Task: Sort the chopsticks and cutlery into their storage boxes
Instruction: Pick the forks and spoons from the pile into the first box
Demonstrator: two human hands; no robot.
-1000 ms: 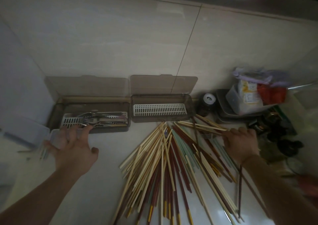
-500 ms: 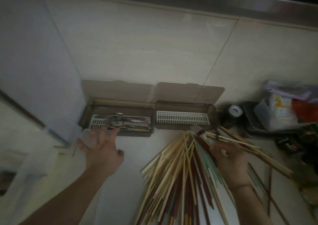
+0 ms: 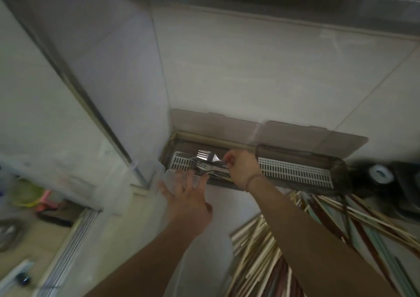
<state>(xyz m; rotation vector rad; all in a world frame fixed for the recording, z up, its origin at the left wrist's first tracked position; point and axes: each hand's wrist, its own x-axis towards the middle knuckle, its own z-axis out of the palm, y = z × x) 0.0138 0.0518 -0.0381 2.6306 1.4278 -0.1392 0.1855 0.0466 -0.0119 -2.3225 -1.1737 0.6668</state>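
Head view is giving me a dim, motion-blurred picture, and much of it is hard to read. I am seeing the right hand [image 3: 241, 169] reaching over the left box [image 3: 172, 148] in the corner, its fingers curling round the handle of a fork [image 3: 205, 155] whose tines are pointing away toward the wall; the hand is hiding the handle, so I cannot tell how far along it is gripping. More cutlery [image 3: 210, 168] is lying under the fork on the white slotted tray, but the pieces are blurring into one grey mass and I cannot count them. The left hand [image 3: 187, 200] is resting flat with fingers spread wide and straight, its fingertips touching the near edge of the left box over a clear plastic lid [image 3: 169, 176] that I am only faintly making out. The right box [image 3: 336, 178] is sitting just beside the first, its lid leaning back against the tiled wall and its slotted tray showing bare. The chopsticks [image 3: 259, 251] are lying in a loose pile on the counter [image 3: 218, 210] near the right box, partly covered by the right forearm and cut off at the bottom and right edges. At the far right a dark jar [image 3: 380, 175] is smearing into blur.
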